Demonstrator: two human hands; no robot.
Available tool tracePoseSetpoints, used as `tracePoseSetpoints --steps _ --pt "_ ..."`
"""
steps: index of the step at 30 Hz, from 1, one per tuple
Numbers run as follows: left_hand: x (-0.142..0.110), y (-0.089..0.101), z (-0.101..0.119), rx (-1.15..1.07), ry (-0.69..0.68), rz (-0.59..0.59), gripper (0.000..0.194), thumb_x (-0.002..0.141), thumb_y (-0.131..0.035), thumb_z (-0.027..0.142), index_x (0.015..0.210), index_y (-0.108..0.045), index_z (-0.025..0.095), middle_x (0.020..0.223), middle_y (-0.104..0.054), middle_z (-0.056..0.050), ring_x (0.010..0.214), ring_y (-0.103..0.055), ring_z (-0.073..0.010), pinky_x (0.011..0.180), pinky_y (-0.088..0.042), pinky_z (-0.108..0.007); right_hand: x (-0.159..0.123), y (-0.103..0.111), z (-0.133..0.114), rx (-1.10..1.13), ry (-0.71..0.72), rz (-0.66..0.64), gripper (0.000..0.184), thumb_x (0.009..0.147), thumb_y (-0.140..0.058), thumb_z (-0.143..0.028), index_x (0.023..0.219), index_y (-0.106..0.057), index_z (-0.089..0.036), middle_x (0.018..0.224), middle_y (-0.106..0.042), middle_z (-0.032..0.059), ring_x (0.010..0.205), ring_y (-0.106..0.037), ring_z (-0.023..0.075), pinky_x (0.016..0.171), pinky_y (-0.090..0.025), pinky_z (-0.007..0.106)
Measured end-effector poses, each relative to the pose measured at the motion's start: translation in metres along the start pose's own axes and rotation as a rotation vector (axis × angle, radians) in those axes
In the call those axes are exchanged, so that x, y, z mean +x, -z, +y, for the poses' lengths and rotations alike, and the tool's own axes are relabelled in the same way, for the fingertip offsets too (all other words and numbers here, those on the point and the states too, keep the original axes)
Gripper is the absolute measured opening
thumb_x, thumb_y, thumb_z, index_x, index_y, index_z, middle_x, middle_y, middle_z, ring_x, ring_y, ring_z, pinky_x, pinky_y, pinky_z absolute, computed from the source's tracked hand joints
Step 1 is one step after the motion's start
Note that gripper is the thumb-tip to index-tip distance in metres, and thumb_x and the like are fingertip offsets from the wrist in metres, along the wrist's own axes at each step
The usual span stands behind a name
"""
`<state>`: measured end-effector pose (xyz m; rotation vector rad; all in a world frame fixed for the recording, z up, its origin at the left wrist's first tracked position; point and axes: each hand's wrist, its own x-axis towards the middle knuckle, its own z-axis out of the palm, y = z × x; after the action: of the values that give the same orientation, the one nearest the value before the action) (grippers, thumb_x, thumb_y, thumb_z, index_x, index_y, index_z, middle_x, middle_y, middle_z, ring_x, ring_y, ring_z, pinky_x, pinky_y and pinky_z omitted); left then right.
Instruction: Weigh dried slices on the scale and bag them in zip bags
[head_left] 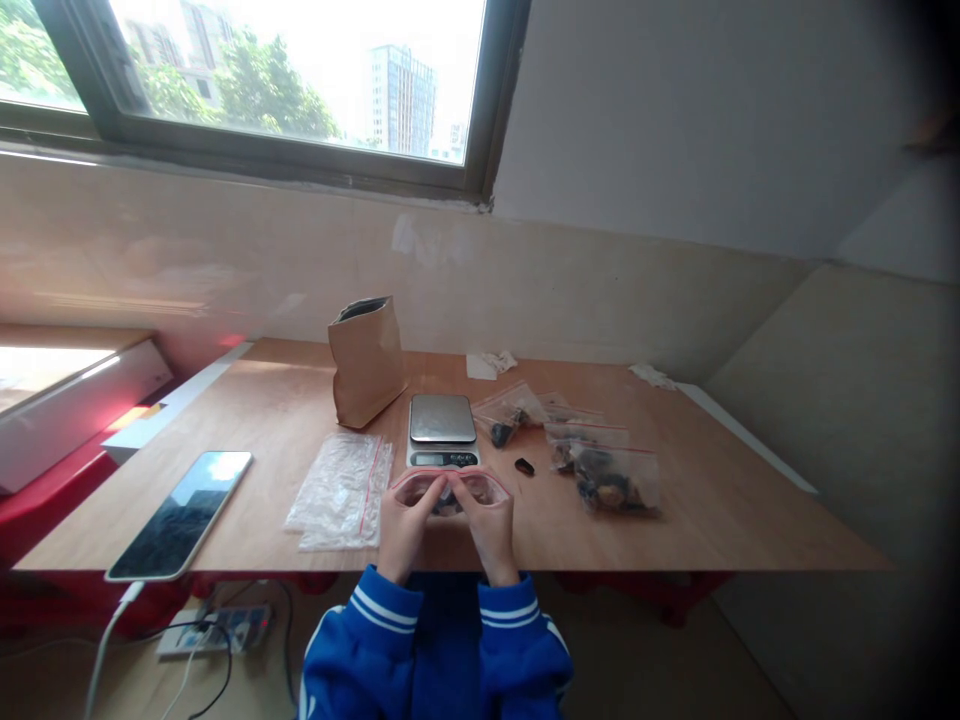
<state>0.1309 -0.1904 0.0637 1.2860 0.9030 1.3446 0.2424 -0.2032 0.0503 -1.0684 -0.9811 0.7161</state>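
Low in the centre of the frame, your left hand [403, 525] and right hand [491, 527] both pinch the red-striped top of a small clear zip bag [452, 490] holding dark pieces, just in front of the silver digital scale [442, 430]. Right of it lie filled bags [600, 462], seemingly done; empty clear bags [341, 490] on the wooden worktop [712, 500] at centre-left and the open brown paper sack [366, 360] suggest more remains.

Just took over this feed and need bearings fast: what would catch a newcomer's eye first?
At the near table edge, the left hand and right hand pinch the top of a small clear red-strip zip bag. Just behind it sits a silver digital kitchen scale, with an open brown paper bag standing to its left. Filled clear zip bags of dark pieces lie to the right.
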Motion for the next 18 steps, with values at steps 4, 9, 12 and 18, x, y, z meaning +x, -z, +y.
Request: tracePoseSetpoints --steps 4,9,12,18 --pt "0.001 0.002 -0.001 -0.017 0.053 0.001 0.023 0.077 -0.069 0.035 0.088 -0.074 0.016 0.093 -0.074 -0.008 0.088 -0.068 -0.0215 0.079 -0.053 -0.029 -0.002 0.002 0.000 0.001 -0.002 0.040 0.024 0.076 -0.071 -0.039 0.078 -0.068 -0.016 0.075 -0.071 0.0049 0.072 -0.067 0.0193 0.069 -0.054 0.030" --pt "0.003 0.006 -0.001 -0.119 0.214 -0.008 0.041 0.075 -0.067 0.050 0.094 -0.074 0.014 0.087 -0.075 -0.008 0.077 -0.070 -0.0223 0.067 -0.055 -0.029 -0.001 0.014 0.010 0.043 -0.152 0.078 0.053 0.086 -0.047 -0.061 0.074 -0.069 -0.014 0.072 -0.071 0.0097 0.071 -0.068 0.0222 0.071 -0.054 0.033" --pt "0.003 0.009 0.000 -0.157 0.270 0.002 0.049 0.075 -0.063 0.058 0.093 -0.074 0.014 0.084 -0.075 -0.008 0.074 -0.070 -0.0226 0.067 -0.056 -0.031 0.001 0.021 0.012 0.023 -0.207 0.055 0.067 0.085 -0.034 -0.072 0.079 -0.069 -0.014 0.075 -0.072 0.0104 0.076 -0.068 0.0229 0.074 -0.053 0.032" --pt "0.001 0.010 -0.005 -0.154 0.268 0.014 0.060 0.080 -0.049 0.066 0.095 -0.075 0.014 0.087 -0.075 -0.010 0.086 -0.070 -0.0259 0.083 -0.053 -0.037 0.000 0.022 0.002 -0.034 -0.263 0.136 0.070 0.081 -0.034 -0.076 0.075 -0.067 -0.015 0.071 -0.071 0.0114 0.080 -0.068 0.0249 0.069 -0.053 0.029"
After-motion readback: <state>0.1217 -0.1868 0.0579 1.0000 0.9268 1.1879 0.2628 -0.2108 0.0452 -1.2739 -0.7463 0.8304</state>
